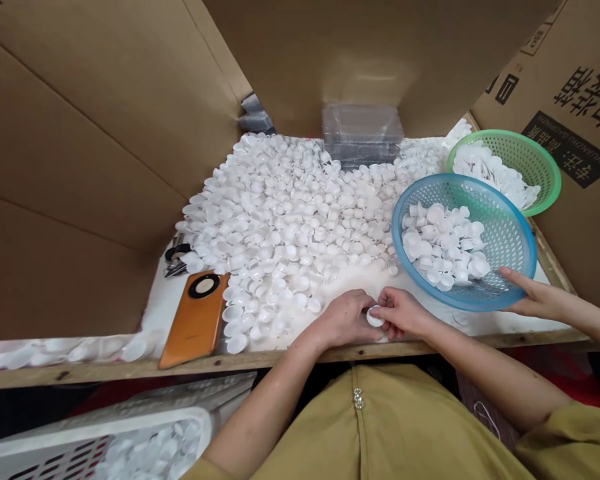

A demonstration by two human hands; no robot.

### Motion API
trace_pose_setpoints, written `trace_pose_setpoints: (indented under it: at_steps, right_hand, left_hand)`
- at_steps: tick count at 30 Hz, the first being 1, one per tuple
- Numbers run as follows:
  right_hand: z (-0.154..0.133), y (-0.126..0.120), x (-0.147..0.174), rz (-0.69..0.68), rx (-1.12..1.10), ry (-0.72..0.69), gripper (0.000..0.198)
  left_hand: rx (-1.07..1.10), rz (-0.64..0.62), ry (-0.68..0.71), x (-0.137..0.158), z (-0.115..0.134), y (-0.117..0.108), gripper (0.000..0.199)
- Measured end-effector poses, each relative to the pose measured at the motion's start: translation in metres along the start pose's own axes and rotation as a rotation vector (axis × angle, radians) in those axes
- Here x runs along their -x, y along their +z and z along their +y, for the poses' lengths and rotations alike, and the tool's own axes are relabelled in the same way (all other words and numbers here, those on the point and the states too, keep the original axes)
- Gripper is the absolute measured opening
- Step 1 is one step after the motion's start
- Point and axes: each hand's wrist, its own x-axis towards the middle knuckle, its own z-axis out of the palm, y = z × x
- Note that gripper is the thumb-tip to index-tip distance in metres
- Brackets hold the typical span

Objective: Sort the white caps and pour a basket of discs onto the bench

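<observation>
A small round white plastic cap (375, 317) is between my two hands, close to the table's front edge. My right hand (399, 313) pinches it from the right, thumb across its face. From the left, my left hand (347, 318) curls around the same piece; its fingertips are partly hidden. Beyond my hands spreads a large heap of similar white plastic pieces (290, 220). To the right, a blue basket (510, 230) tilts toward me with more of these pieces inside. Another person's hand (540, 297) grips that basket's near right rim.
An orange phone (195, 320) lies at the front left. Behind the blue basket stands a green basket (550, 177) with white pieces. A clear plastic box (363, 130) is at the back. Cardboard walls (80, 167) enclose the table. Below left is a white crate (203, 427).
</observation>
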Motion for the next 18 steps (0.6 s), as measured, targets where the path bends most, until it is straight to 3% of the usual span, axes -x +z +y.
trace_pose_setpoints:
  at_steps: [5,10,18]
  right_hand:
    - [0.001,0.001,-0.001,0.075,0.018,-0.055,0.03]
    - [-0.009,-0.002,-0.002,-0.045,0.118,0.042,0.028]
    - [-0.019,0.002,-0.005,-0.073,0.206,0.086,0.027]
  left_hand:
    - [-0.034,-0.016,0.005,0.003,-0.001,-0.002,0.031]
    - [0.067,-0.028,-0.138,-0.004,-0.005,-0.002,0.021]
    - [0.01,-0.115,-0.166,-0.017,-0.005,-0.01,0.041]
